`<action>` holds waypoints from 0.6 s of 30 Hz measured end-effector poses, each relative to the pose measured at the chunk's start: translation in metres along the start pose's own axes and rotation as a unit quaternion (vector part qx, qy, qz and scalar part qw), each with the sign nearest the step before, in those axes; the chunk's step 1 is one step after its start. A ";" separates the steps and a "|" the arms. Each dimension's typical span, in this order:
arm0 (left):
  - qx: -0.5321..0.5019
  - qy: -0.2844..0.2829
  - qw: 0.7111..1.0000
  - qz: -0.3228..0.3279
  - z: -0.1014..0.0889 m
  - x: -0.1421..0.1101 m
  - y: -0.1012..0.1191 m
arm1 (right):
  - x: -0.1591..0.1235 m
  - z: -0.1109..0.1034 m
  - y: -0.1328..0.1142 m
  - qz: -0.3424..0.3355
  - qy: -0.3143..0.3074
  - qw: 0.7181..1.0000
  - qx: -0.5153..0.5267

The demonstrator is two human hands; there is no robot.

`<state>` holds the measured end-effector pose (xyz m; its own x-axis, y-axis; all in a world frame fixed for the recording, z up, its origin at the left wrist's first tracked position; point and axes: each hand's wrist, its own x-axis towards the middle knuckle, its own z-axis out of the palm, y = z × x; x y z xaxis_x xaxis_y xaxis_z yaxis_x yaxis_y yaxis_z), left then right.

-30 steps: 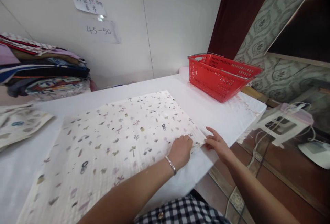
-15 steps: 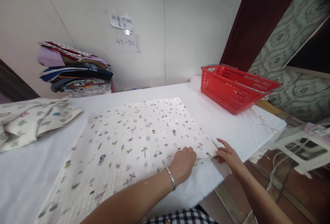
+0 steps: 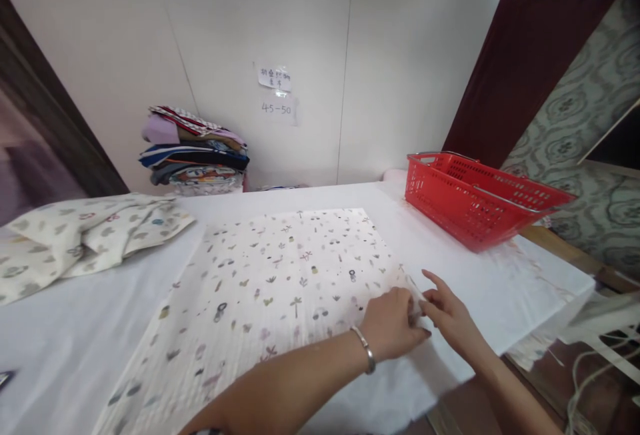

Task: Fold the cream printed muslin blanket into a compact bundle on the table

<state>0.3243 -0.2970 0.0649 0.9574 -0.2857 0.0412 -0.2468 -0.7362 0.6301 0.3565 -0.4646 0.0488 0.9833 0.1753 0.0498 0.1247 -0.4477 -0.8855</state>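
A thin white cloth point(image 3: 280, 275) printed with palm trees, rainbows and cacti lies spread flat on the table in front of me. My left hand point(image 3: 393, 321), with a silver bracelet at the wrist, rests over its near right corner. Its fingers bend down onto the fabric and its thumb stands apart from them. Just to the right, my right hand point(image 3: 447, 308) pinches the edge of that corner, the index finger raised. The fingertips of both hands nearly meet, and part of the corner is hidden between them.
A red plastic basket point(image 3: 480, 205) stands at the table's back right. Folded fabrics point(image 3: 200, 151) are piled at the back left. A crumpled patterned cloth point(image 3: 95, 238) lies on the left of the white-covered table point(image 3: 55, 361). White cables point(image 3: 590, 381) hang at lower right.
My left hand has slid right along the cloth to the corner beside my right hand, and its thumb now shows. My view has shifted, so the scene sits lower and further right.
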 end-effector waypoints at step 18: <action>0.036 0.010 0.999 0.024 0.011 0.016 0.007 | 0.034 -0.017 0.000 0.174 -0.082 0.979 0.073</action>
<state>0.3362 -0.3136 0.0612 0.9469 -0.3099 0.0856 -0.3016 -0.7641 0.5703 0.3920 -0.4736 0.0578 0.9268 0.1775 -0.3310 -0.2465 -0.3774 -0.8926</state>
